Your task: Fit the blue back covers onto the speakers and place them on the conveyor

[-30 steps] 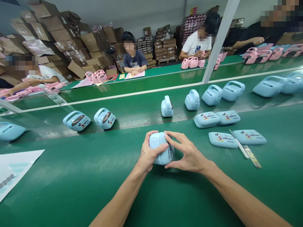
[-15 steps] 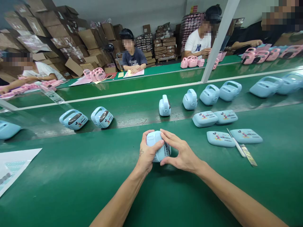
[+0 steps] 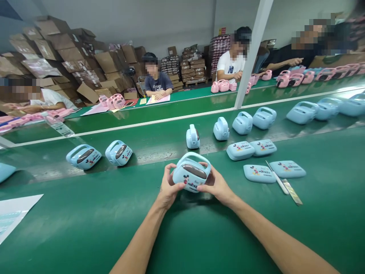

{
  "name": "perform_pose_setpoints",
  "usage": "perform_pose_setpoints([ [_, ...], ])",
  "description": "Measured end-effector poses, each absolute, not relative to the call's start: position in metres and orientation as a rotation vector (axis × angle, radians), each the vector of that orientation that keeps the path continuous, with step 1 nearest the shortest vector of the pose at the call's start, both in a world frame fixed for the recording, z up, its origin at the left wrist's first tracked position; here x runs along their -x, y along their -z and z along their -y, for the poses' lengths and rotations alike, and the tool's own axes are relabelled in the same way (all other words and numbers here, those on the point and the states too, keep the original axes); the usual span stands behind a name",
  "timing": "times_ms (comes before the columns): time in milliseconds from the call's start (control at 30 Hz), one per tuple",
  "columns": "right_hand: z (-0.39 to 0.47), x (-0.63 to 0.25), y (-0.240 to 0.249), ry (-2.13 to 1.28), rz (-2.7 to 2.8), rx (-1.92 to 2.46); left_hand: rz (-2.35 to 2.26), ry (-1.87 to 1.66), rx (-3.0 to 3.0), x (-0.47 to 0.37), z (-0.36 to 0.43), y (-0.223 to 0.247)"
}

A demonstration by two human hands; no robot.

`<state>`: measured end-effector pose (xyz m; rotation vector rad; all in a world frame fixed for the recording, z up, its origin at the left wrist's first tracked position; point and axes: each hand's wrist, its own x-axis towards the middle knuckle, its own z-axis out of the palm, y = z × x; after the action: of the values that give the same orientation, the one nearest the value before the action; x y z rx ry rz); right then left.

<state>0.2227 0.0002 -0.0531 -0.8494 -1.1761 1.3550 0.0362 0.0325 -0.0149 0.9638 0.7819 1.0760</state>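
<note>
A light blue case (image 3: 190, 176) with a top handle, a dark oval window and a Mickey print is held upright between both hands, its printed side facing me. Around its left end is my left hand (image 3: 169, 187), thumb on the lower front. My right hand (image 3: 216, 185) grips the right end, with its thumb also low on the front and its fingers partly hidden behind. Beyond the case, a similar blue case (image 3: 193, 137) stands end-on. To the right lie printed blue panels (image 3: 259, 173), beside a white pen-like tool (image 3: 278, 179) and a flat metallic strip (image 3: 292, 192).
Several blue cases line the green belt (image 3: 159, 142), among them one at left (image 3: 84, 156) and one at right (image 3: 264, 118). A paper sheet (image 3: 17, 213) lies at the left edge. People sit across the belt behind a white post (image 3: 252, 57) and pink cases (image 3: 224, 86).
The case in my hands has turned so its printed front and window face me, with the handle up. Both hands have shifted to its two ends. The view has tilted and moved slightly.
</note>
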Motion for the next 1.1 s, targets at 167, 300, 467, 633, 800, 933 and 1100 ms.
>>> perform_pose_setpoints([
  [167,-0.009,-0.250,0.050,-1.306,1.403,0.923,-0.832,-0.840,-1.260,-0.023,-0.046,0.019],
  [300,-0.009,-0.247,0.056,-1.328,1.413,0.920,-0.870,-0.709,-1.364,-0.017,-0.050,0.021],
  [467,-0.010,-0.240,0.056,-1.254,1.364,1.006,-0.921,-0.724,-1.355,-0.016,-0.050,0.024],
  [633,-0.009,-0.241,0.054,-1.264,1.387,1.041,-0.913,-0.718,-1.338,-0.014,-0.048,0.025],
  [800,-0.003,-0.237,0.052,-1.166,1.507,1.099,-0.917,-0.659,-1.504,-0.014,-0.045,0.020],
  [933,-0.014,-0.266,0.038,-0.863,1.717,1.151,-1.129,-0.773,-1.592,-0.013,-0.054,0.020],
  [1100,-0.046,-0.362,0.018,-0.331,1.884,1.557,-1.589,-1.380,-1.280,0.019,-0.116,0.025],
])
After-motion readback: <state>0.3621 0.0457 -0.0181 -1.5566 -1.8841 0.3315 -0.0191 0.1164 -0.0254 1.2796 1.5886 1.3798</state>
